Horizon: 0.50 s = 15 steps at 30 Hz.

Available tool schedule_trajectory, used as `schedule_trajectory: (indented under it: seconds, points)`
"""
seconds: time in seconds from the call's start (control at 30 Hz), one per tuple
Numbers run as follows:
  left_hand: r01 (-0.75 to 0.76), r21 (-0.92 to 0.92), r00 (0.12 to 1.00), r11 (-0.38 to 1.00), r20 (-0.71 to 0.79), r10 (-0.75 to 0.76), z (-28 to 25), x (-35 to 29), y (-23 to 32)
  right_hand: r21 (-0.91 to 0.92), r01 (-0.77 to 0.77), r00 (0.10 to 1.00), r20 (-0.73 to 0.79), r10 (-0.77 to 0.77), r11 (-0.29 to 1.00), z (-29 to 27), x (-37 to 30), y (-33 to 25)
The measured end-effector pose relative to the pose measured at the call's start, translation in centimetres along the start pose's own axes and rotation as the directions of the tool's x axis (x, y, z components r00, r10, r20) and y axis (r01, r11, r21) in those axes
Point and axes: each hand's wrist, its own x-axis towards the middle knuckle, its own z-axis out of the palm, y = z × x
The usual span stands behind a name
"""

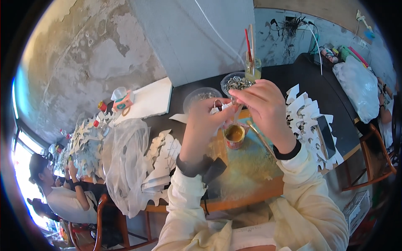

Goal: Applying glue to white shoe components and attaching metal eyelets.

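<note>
My left hand (206,125) is closed, with a small metal ring (217,103) showing at its fingertips. Opposite it my right hand (268,106) pinches its thumb and fingers together at the same spot; whatever it grips is too small to make out. Both hands are raised over the table, fingertips nearly meeting. Just below them stands a small open cup (234,136) of yellowish-brown paste. A long thin stick or brush (261,140) lies to its right on a stained work board (251,165). Behind the hands is a clear bowl (237,82) of metal fittings.
Another clear bowl (193,95) stands left of it, and a jar (253,71) holds brushes behind. White cut-out pieces (161,161) lie left, more (301,108) right beside a phone (325,136). A plastic bag (125,159) drapes the left edge. A person (69,196) sits far left.
</note>
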Motion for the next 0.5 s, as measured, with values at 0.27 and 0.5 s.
schedule_trajectory:
  seconds: [0.27, 0.5]
  points:
    - [-0.020, -0.083, 0.996, 0.996, -0.083, 0.013, 0.2, -0.1, -0.6, 0.029, -0.026, 0.998, -0.053, 0.028, 0.999, -2.5, 0.5, -0.7]
    - [-0.097, -0.127, 0.995, 0.987, -0.040, 0.092, 0.9, -0.7, -0.4, -0.087, -0.001, 1.000, -0.012, 0.000, 0.996, -1.3, 0.3, -0.5]
